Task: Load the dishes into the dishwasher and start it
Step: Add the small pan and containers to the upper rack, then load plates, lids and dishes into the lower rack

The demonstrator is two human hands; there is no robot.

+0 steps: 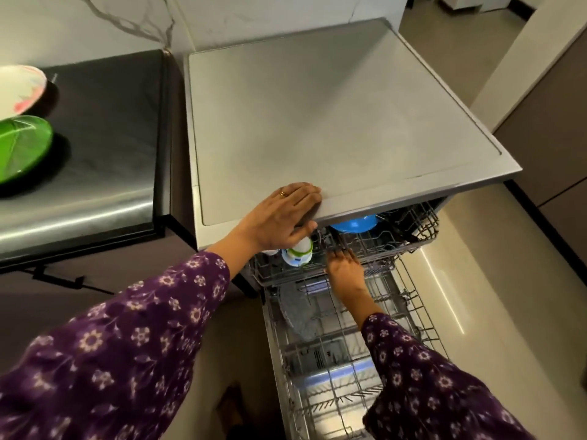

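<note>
Resting left hand [286, 214] flat, fingers straight, on the dishwasher [333, 122] top. Gripping the upper rack [374, 246] front with right hand [344, 268]; inside it, cup [300, 250] and blue plate [354, 224]. Left of the dishwasher, on tabletop [104, 122]: green plate [22, 147], white bowl [17, 90].

Upper rack [374, 246] above lower rack [343, 344] (cup [300, 254] left).

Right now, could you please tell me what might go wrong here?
The white-and-green cup stands at the wire upper rack's front corner, below the left hand; a jolt may tip it. Fingers of the right hand rest on the rack wires and could get pinched under the grey dishwasher top.
</note>
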